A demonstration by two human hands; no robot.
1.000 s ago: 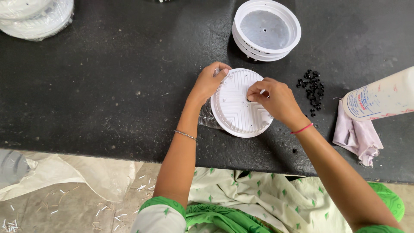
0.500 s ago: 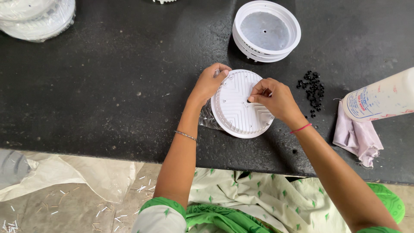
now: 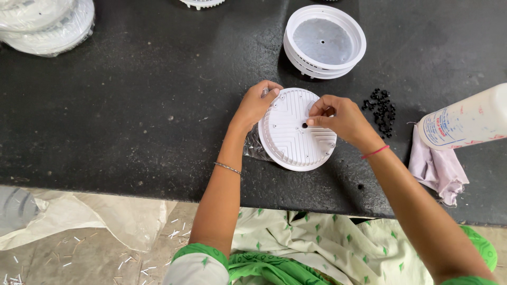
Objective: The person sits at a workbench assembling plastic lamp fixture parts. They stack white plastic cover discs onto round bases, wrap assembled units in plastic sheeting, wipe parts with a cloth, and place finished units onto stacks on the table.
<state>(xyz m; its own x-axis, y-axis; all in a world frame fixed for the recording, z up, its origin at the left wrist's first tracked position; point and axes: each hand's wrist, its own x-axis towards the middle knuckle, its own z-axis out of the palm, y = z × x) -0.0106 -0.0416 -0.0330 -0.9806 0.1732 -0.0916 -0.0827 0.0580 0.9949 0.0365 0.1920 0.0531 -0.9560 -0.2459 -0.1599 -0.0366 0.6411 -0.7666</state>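
A round white plastic disc [image 3: 293, 137] with a ribbed zigzag surface lies on the black table [image 3: 132, 116]. My left hand [image 3: 255, 104] grips its upper left rim and steadies it. With its fingertips, my right hand [image 3: 338, 119] presses a small black plug [image 3: 304, 125] at the centre of the disc. A crumpled clear plastic wrap [image 3: 253, 150] sticks out from under the disc's left side.
A pile of small black plugs [image 3: 381, 108] lies right of the disc. A stack of white round housings [image 3: 324, 42] stands behind it. A white bottle [image 3: 465, 121] lies on a pale cloth [image 3: 438, 171] at right. Bagged white parts [image 3: 47, 24] sit far left.
My right hand has shifted from the disc's upper right toward its centre, and the black plug now shows at the middle hole. My left hand stays on the rim.
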